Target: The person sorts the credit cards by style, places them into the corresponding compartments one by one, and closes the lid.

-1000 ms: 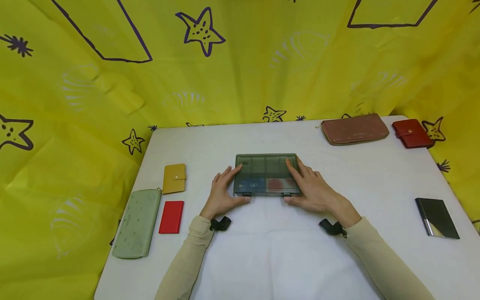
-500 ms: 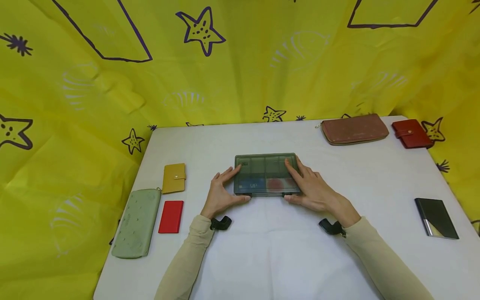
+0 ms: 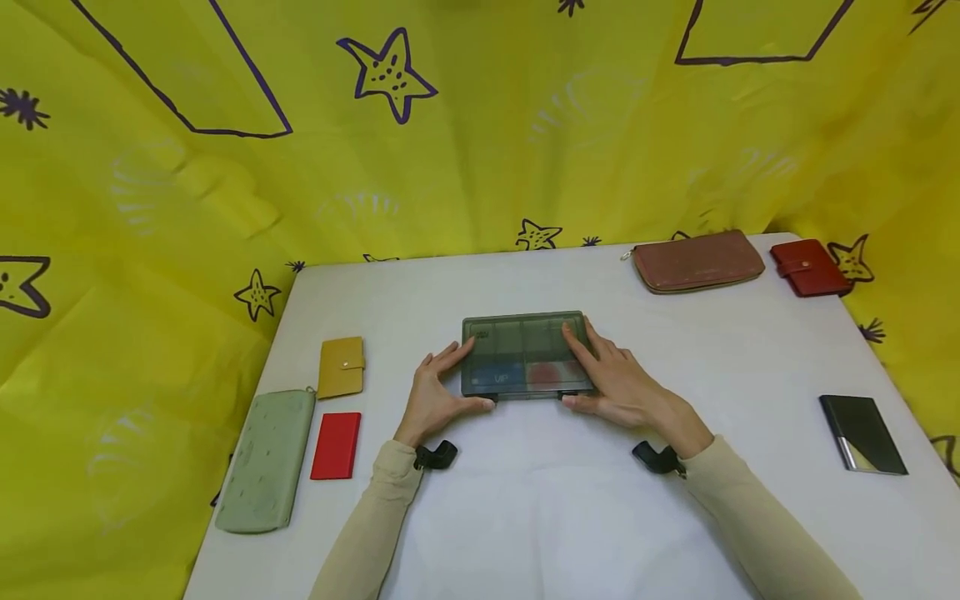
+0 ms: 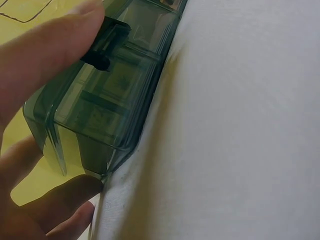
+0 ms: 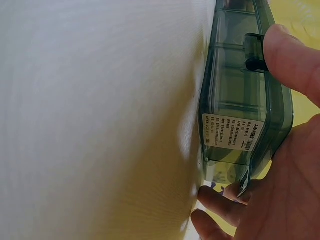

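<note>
A translucent dark-green compartment box (image 3: 522, 342) lies in the middle of the white table with its lid down. Through the lid show a blue card lettered "VIP" (image 3: 498, 377) and a reddish-white card (image 3: 550, 374) in the front compartments. My left hand (image 3: 435, 396) grips the left front corner, thumb at the black latch (image 4: 107, 45), fingers along the side. At the right end my right hand (image 3: 622, 387) holds the box, index finger over the lid and thumb at the other latch (image 5: 256, 52). A white printed label (image 5: 233, 132) shows on the box's front wall.
On the left lie a mustard card holder (image 3: 341, 367), a red card case (image 3: 335, 446) and a pale green wallet (image 3: 266, 462). A brown long wallet (image 3: 699, 262) and red wallet (image 3: 810, 267) are at the back right, a black card case (image 3: 864, 434) at the right.
The head view has shifted slightly, moving the whole scene a little left and mostly down. Both hands keep the same hold, and the box stays in place.
</note>
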`<state>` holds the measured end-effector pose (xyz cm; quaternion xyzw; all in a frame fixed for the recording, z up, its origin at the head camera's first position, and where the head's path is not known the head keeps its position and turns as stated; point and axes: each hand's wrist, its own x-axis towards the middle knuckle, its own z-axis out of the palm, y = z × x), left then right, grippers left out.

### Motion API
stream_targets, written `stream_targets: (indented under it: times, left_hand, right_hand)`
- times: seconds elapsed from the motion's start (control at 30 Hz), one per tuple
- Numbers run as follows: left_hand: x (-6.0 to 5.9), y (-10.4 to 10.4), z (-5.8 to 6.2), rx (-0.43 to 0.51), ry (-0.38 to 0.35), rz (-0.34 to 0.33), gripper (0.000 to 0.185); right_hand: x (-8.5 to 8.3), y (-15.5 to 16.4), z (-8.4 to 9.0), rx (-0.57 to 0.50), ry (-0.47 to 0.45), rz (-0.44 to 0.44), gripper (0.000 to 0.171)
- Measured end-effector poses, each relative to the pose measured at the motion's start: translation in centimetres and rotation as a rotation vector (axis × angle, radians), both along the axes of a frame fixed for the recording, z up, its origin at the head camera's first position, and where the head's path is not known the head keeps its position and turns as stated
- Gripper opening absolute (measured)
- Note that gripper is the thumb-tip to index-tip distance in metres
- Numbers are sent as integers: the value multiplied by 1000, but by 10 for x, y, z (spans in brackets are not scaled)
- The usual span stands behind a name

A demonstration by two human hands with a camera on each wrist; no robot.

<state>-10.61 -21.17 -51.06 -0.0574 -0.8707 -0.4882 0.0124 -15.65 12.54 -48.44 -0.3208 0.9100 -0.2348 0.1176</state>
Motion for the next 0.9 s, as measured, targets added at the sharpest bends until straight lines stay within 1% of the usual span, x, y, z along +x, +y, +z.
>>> stream_targets:
  times: [0.17,0.33,0.47,0.53,0.57,0.6,0.63,0.67,0.7,0.73,0.77,0.8,0.83,0.9]
  left_hand:
    - [2,-1,0,1,-3,1,103]
    - [1,1,-3,-3,13,-6,102]
    - [2,0,-3,-32,24,-38,103]
    - [2,-3,-2,-38,12,-72,108]
    - [2,-6,-1,-25,6,-86,110]
    - [1,-8,1,-3,-1,-94,111]
    - [1,-12,4,17,-6,-89,111]
    - [0,-16,7,30,-3,-74,110]
    - [0,-22,11,32,4,-44,109]
    - [1,-29,16,17,20,-4,108]
    - [1,-38,21,-25,45,37,106]
    - [2,-47,27,-91,70,84,104]
    - [3,-58,33,-186,94,130,104]
    - [6,-81,45,-375,129,199,103]
  right_hand:
    - [-1,-1,1,3,3,9,105]
    - [-3,0,1,-6,0,-8,105]
    - [-4,1,1,-11,-38,-15,106]
    - [-6,4,5,-32,-65,-23,107]
    - [-8,7,8,-36,-71,-33,107]
    - [-10,11,13,-43,-64,-48,107]
    - [-14,18,17,-52,-40,-69,106]
    - [-17,27,23,-47,-2,-101,106]
    - [-21,38,30,-36,44,-143,106]
    - [-26,50,37,-12,95,-190,105]
    - [-30,64,45,16,143,-239,104]
    - [-33,79,52,48,186,-287,102]
    - [-37,96,59,89,220,-332,102]
    - [-42,127,73,165,242,-405,101]
